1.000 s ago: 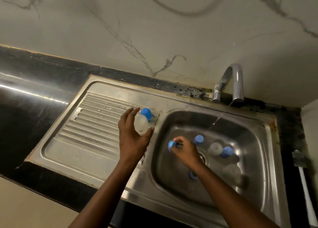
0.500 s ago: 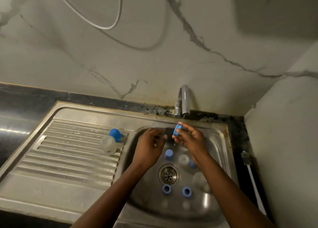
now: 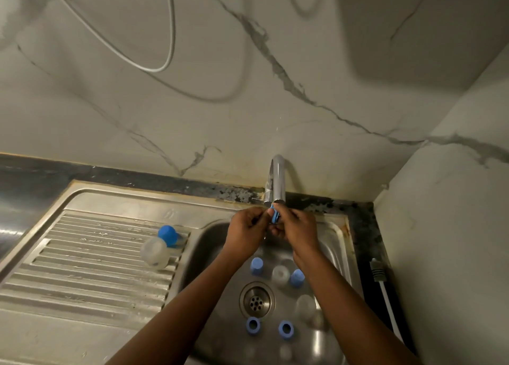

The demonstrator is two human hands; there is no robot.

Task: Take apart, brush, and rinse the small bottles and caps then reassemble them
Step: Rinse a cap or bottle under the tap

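Drainboard, left: one capped bottle appears to lie on its side across the ribs. Its long axis is diagonal, with the blue cap end pointing back-right toward the basin and the clear base toward the near left. Open ribbed surface lies to its left and near side. Stamped mark on the rear rim is not legible.

Centre: left hand is over the basin's far edge, fingers curled, tips against the left side of the held cap. The cap sits just under the tap spout, seen edge-on as a narrow blue strip, nearly upright — which way its open side faces I cannot tell. Right hand pinches it from the right, thumb and fingertips pressed together on it.

Basin floor: two loose caps flank a clear bottle beyond the drain. Two open caps sit mouth-up on the near side. A second bottle, to the right, is blurred.

Far right: brush lies on the dark counter just beside the sink rim — handle toward the viewer.
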